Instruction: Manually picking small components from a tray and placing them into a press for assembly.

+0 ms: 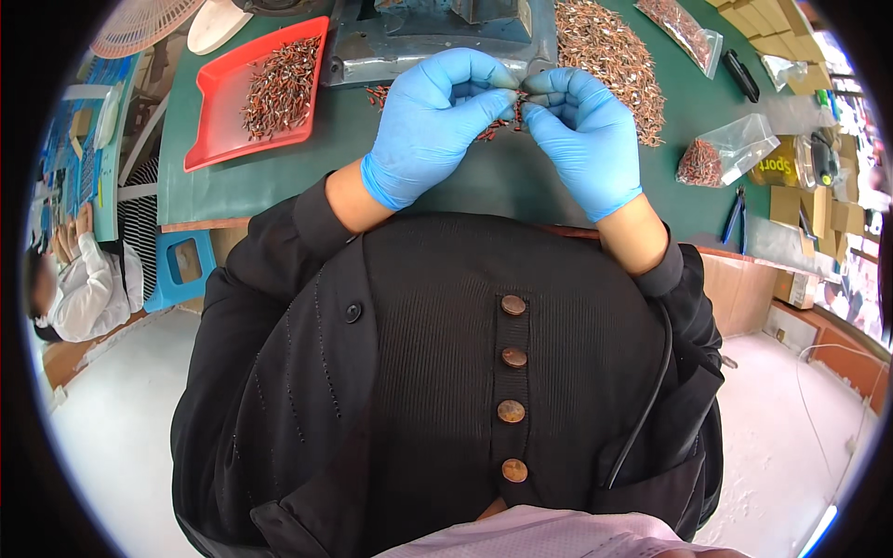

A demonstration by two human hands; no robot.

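We hold a small reddish-brown part between both gloved hands, above the green table. Our left hand pinches it with fingertips pressed together; our right hand pinches it from the other side. A heap of like parts lies just beyond, a red tray well left.

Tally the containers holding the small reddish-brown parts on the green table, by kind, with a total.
Red tray: 1
Clear plastic bags with parts, one at right, one at top: 2
Total: 3
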